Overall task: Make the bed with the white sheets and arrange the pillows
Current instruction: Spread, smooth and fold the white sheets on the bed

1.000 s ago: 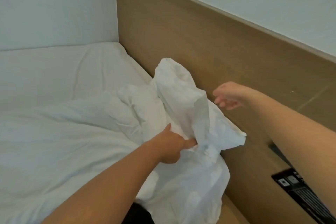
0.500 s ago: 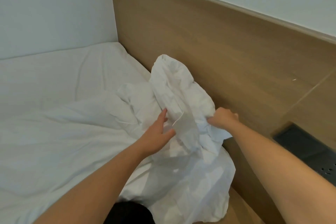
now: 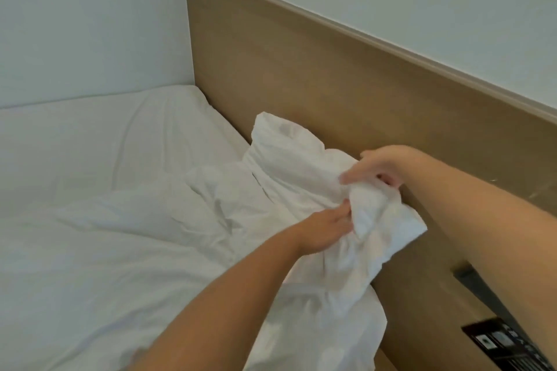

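Observation:
A crumpled white sheet (image 3: 295, 166) is bunched up against the wooden headboard (image 3: 346, 75) at the right side of the bed. My right hand (image 3: 376, 170) grips the top of the bunch, thumb and fingers curled into the cloth. My left hand (image 3: 325, 229) holds the same bunch from below, its fingertips buried in a fold. More white bedding (image 3: 105, 235) lies rumpled across the mattress toward the left. A flat white pillow or mattress corner (image 3: 168, 117) sits in the far corner by the wall.
White walls (image 3: 90, 24) close in the bed at the back and left. A dark recess (image 3: 470, 280) and a black panel with labels (image 3: 494, 340) sit in the wooden side unit at lower right.
My right hand lifted and regripped the bunched sheet higher up near the headboard. My left hand slid right and closed on the cloth just below it. The view shifted left.

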